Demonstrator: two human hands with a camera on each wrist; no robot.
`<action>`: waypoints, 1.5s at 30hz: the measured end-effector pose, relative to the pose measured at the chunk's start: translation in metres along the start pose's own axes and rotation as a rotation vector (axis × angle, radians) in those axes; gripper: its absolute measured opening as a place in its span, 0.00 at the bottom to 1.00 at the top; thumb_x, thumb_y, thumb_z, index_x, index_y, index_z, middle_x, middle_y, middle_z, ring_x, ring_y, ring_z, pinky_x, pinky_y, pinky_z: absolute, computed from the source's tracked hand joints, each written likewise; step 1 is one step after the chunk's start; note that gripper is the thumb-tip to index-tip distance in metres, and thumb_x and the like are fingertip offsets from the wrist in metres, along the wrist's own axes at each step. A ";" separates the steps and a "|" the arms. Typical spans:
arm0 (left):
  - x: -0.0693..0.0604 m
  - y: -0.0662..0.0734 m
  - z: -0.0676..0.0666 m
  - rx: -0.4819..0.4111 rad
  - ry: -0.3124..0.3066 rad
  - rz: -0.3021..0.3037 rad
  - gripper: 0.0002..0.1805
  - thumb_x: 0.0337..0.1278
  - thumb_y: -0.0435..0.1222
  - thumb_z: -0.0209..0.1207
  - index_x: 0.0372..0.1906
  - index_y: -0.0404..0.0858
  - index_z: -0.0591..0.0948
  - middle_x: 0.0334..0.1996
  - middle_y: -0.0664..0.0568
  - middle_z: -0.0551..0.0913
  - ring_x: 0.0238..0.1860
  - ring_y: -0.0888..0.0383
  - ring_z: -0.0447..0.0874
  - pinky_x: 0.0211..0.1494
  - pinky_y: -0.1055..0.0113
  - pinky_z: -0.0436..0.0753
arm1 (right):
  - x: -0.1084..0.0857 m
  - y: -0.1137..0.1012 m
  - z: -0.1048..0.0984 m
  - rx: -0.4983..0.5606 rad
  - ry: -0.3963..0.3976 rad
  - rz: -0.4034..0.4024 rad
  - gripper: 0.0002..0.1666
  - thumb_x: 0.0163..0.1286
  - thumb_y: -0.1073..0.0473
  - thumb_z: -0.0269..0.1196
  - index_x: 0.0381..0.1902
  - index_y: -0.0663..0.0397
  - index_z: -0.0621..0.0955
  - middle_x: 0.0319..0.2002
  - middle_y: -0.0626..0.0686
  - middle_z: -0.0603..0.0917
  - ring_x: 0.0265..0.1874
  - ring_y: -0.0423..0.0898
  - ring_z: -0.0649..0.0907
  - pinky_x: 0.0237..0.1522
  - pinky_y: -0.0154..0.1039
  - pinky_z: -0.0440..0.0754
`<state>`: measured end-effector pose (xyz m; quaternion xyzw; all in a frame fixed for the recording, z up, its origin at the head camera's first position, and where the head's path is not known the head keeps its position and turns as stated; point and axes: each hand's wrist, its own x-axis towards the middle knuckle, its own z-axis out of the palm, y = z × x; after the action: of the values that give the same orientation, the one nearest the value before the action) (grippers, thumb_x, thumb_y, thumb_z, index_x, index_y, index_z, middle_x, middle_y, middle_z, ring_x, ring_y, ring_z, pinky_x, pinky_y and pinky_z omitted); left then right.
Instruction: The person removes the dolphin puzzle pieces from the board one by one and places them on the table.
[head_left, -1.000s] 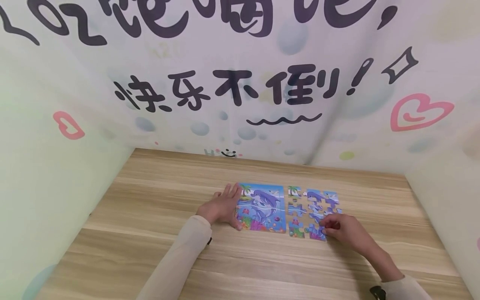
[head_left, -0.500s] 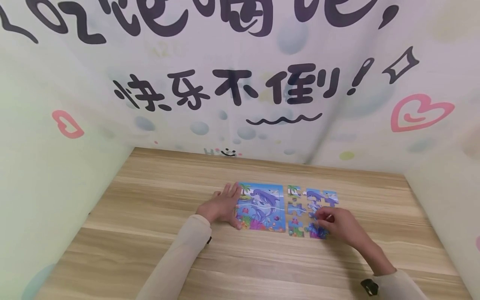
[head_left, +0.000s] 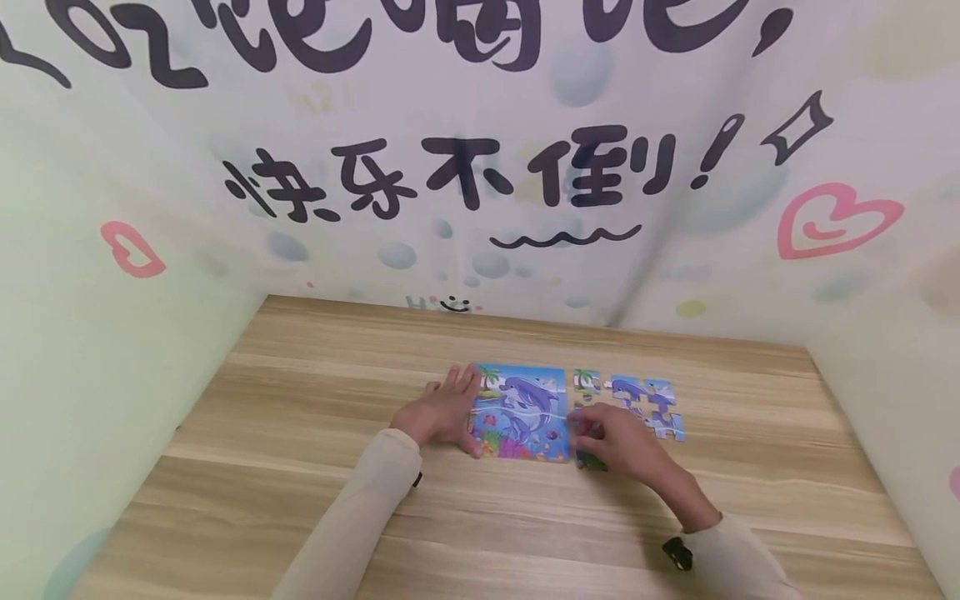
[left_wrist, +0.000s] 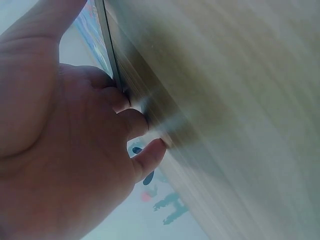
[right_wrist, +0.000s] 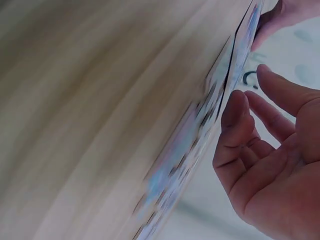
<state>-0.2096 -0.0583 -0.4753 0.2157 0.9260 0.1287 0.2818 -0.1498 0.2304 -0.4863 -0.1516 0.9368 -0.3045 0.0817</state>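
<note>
A flat dolphin picture [head_left: 521,412] lies on the wooden table. My left hand [head_left: 442,410] rests along its left edge with fingers spread, the thumb at the near corner. In the left wrist view, fingertips [left_wrist: 152,152] reach down beside the picture's edge. My right hand [head_left: 626,442] hovers at the picture's right edge, over the jigsaw pieces. The right wrist view shows thumb [right_wrist: 285,92] and bent forefinger apart, nothing visible between them. A palm-tree piece [head_left: 587,380] and several dolphin pieces [head_left: 663,408] lie to the right; lower pieces are mostly hidden by the hand.
Wood-grain tabletop [head_left: 315,433] stretches around the picture. A white printed cloth wall [head_left: 480,275] with black lettering closes off the back. Pale side walls [head_left: 135,350] stand left and right.
My right hand has moved left from the right-hand pieces to the picture's right edge, uncovering the far-right dolphin pieces and covering the lower ones. My left hand has stayed put.
</note>
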 end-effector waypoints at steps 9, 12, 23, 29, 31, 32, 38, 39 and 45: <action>0.001 -0.001 0.001 -0.004 0.001 0.005 0.69 0.42 0.52 0.75 0.80 0.37 0.40 0.81 0.47 0.34 0.80 0.46 0.27 0.79 0.44 0.43 | 0.011 -0.021 0.019 -0.151 -0.024 0.062 0.19 0.62 0.57 0.71 0.51 0.53 0.85 0.32 0.45 0.80 0.29 0.39 0.75 0.29 0.36 0.75; 0.001 -0.001 0.001 -0.002 -0.001 0.004 0.69 0.42 0.53 0.75 0.80 0.37 0.40 0.81 0.47 0.34 0.80 0.46 0.27 0.79 0.44 0.43 | 0.010 -0.024 0.021 -0.172 -0.019 0.075 0.18 0.61 0.57 0.72 0.49 0.52 0.86 0.31 0.45 0.79 0.28 0.40 0.74 0.28 0.36 0.74; 0.001 -0.001 0.000 -0.011 -0.011 -0.013 0.70 0.42 0.53 0.75 0.80 0.38 0.39 0.81 0.48 0.32 0.80 0.47 0.26 0.79 0.45 0.41 | 0.009 -0.026 0.020 -0.140 -0.006 0.064 0.17 0.58 0.57 0.74 0.45 0.51 0.84 0.31 0.45 0.79 0.29 0.40 0.75 0.31 0.37 0.76; 0.001 0.000 0.000 -0.014 -0.015 -0.018 0.70 0.42 0.53 0.75 0.80 0.38 0.39 0.81 0.48 0.32 0.80 0.47 0.26 0.79 0.45 0.41 | 0.010 -0.026 0.019 -0.133 0.009 0.059 0.15 0.60 0.57 0.73 0.44 0.49 0.83 0.32 0.45 0.80 0.29 0.40 0.74 0.31 0.36 0.75; 0.001 0.000 -0.001 -0.009 -0.014 -0.017 0.70 0.42 0.53 0.75 0.80 0.38 0.39 0.81 0.48 0.32 0.80 0.47 0.26 0.79 0.45 0.41 | 0.010 -0.026 0.019 -0.101 0.012 0.063 0.13 0.61 0.58 0.72 0.43 0.49 0.82 0.32 0.44 0.81 0.28 0.39 0.76 0.30 0.36 0.76; 0.001 -0.001 -0.001 -0.010 -0.013 -0.016 0.70 0.42 0.53 0.75 0.80 0.38 0.39 0.81 0.48 0.32 0.80 0.47 0.26 0.79 0.45 0.41 | 0.010 -0.026 0.019 -0.076 0.011 0.067 0.11 0.62 0.59 0.71 0.42 0.48 0.82 0.31 0.44 0.82 0.27 0.38 0.77 0.29 0.36 0.76; 0.000 -0.001 -0.001 -0.019 -0.012 -0.016 0.70 0.42 0.53 0.75 0.80 0.38 0.39 0.81 0.48 0.32 0.80 0.47 0.26 0.79 0.44 0.41 | 0.009 -0.024 0.018 0.090 0.005 0.050 0.08 0.66 0.65 0.66 0.40 0.49 0.79 0.32 0.49 0.88 0.26 0.38 0.84 0.23 0.32 0.78; 0.000 -0.001 -0.001 -0.022 -0.012 -0.016 0.70 0.42 0.52 0.75 0.80 0.38 0.39 0.81 0.48 0.32 0.80 0.47 0.26 0.79 0.45 0.41 | 0.009 -0.023 0.018 0.104 0.008 0.038 0.08 0.66 0.66 0.66 0.40 0.50 0.80 0.32 0.49 0.88 0.26 0.38 0.83 0.22 0.32 0.78; 0.000 0.000 -0.001 -0.020 -0.012 -0.019 0.70 0.42 0.53 0.75 0.80 0.38 0.39 0.81 0.48 0.32 0.80 0.48 0.26 0.79 0.45 0.41 | 0.006 -0.017 0.013 0.161 0.019 -0.014 0.08 0.67 0.67 0.65 0.41 0.51 0.81 0.31 0.49 0.87 0.26 0.39 0.82 0.24 0.32 0.79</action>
<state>-0.2107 -0.0587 -0.4749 0.2049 0.9249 0.1342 0.2909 -0.1487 0.2087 -0.4869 -0.1480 0.9089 -0.3810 0.0828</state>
